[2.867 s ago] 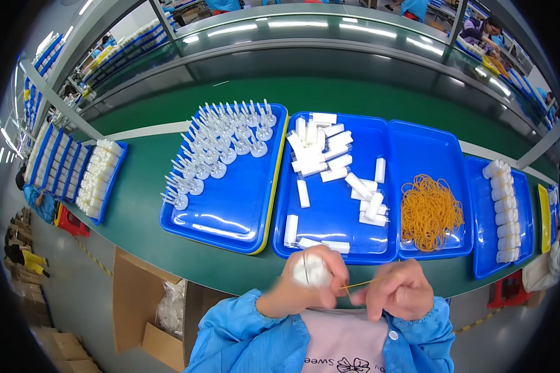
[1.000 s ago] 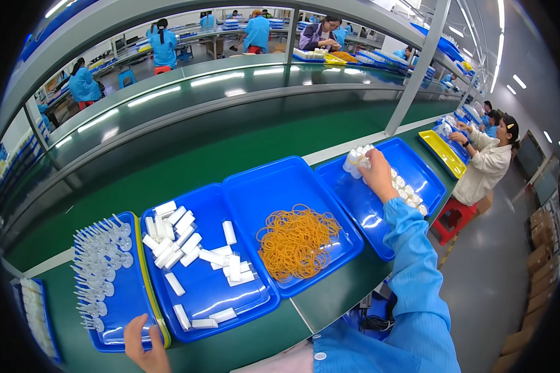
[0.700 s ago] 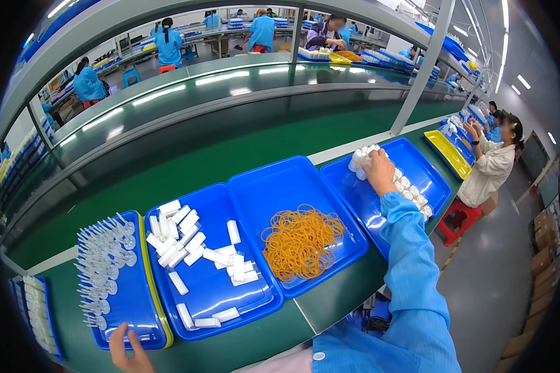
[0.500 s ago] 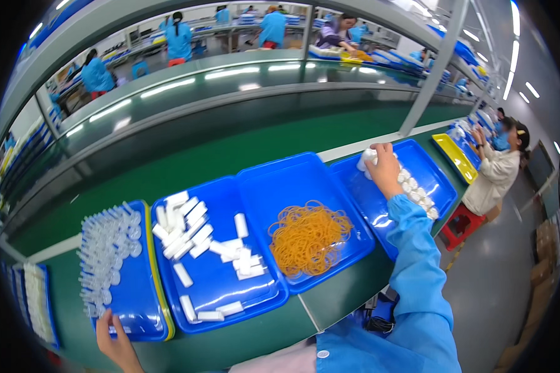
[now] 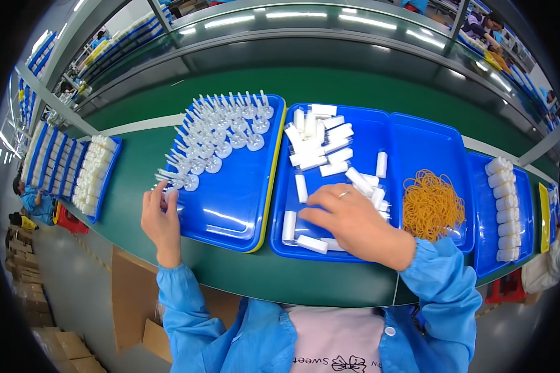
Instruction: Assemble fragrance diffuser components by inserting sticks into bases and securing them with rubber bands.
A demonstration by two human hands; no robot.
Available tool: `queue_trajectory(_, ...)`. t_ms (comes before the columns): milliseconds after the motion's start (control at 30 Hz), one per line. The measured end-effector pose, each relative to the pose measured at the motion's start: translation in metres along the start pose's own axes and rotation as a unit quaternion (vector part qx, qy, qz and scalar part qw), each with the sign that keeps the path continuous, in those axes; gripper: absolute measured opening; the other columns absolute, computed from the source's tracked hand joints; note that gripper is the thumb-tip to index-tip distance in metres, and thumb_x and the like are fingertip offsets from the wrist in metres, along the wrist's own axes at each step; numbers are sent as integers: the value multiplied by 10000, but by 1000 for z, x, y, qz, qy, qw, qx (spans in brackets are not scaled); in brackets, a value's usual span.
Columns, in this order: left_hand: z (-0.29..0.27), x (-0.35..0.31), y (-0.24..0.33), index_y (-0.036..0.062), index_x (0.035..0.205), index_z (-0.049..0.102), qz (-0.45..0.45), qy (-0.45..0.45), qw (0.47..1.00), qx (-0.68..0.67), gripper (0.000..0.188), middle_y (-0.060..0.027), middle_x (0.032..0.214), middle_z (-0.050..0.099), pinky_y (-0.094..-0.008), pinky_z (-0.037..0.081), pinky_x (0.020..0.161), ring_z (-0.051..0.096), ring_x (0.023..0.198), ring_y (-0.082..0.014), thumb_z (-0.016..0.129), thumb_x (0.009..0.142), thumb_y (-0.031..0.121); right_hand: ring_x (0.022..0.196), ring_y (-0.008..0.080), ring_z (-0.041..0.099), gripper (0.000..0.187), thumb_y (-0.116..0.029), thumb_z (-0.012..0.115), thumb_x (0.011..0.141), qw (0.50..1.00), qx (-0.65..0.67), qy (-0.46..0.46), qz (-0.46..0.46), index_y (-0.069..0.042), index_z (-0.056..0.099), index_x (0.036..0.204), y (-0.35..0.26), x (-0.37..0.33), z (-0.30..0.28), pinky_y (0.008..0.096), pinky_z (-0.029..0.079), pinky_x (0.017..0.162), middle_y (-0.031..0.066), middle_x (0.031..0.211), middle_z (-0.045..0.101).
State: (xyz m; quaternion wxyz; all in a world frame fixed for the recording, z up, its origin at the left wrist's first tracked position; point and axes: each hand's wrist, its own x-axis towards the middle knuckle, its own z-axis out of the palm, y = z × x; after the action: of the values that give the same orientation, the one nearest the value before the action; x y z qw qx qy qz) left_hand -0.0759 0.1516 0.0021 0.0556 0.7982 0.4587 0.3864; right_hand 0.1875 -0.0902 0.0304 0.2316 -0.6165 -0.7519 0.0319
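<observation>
Clear plastic pieces with thin stems and round bases [image 5: 221, 127] stand in rows in the left blue tray [image 5: 224, 227]. At the near-left corner of that tray, my left hand [image 5: 162, 221] is closed, its fingertips pinching one clear stemmed piece. White cylinders [image 5: 311, 137] lie loosely in the middle blue tray [image 5: 280, 205]. Just over the near part of this tray is my right hand [image 5: 354, 221], thumb and index finger apart and nothing visible between them. Its palm hides some of the cylinders, and its other fingers are partly hidden.
Orange rubber bands [image 5: 434, 205] lie heaped in another blue tray [image 5: 426, 133]. Farther right, a blue tray [image 5: 524, 193] holds a row of white bundles [image 5: 504, 208]. Trays of white parts [image 5: 95, 168] stand at the left. Open cardboard boxes [image 5: 130, 298] sit below the green table.
My right hand has left the white bundles in the far-right tray and come over the white cylinders. My left hand has closed on a clear piece. The view has swung left and down.
</observation>
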Motion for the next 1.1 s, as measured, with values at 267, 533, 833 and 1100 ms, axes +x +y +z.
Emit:
queue_trajectory(267,-23,-43,31,-10,1004,645,-125,-9,928,-351,170,-27,928,605,-209,480,712,616,811,-89,672,837,-31,1170,283,516,212,-99,558,804,977,-207,-25,-38,-49,583,1008,43,33,41,427,402,1019,133,1216,548)
queue_trajectory(533,-27,-77,85,5,893,592,-183,-214,775,-565,148,-77,909,612,-285,505,758,617,815,-157,640,782,-81,991,264,573,179,-145,554,931,960,222,-16,172,-31,636,1042,18,1,-22,359,440,880,125,1043,626)
queue_trajectory(833,-19,-83,130,-18,982,637,-71,-419,711,-561,125,-94,991,594,-308,487,847,600,913,-160,658,862,9,882,205,529,216,-153,509,969,931,317,-4,180,-30,663,1057,9,-19,-49,323,424,782,89,941,597)
queue_trajectory(1100,-18,-80,136,-11,978,638,-51,-446,712,-540,110,-81,984,587,-297,492,830,596,907,-149,647,896,61,845,202,529,217,-158,520,964,930,326,-13,170,-35,676,1052,12,-26,-55,322,424,749,81,901,584)
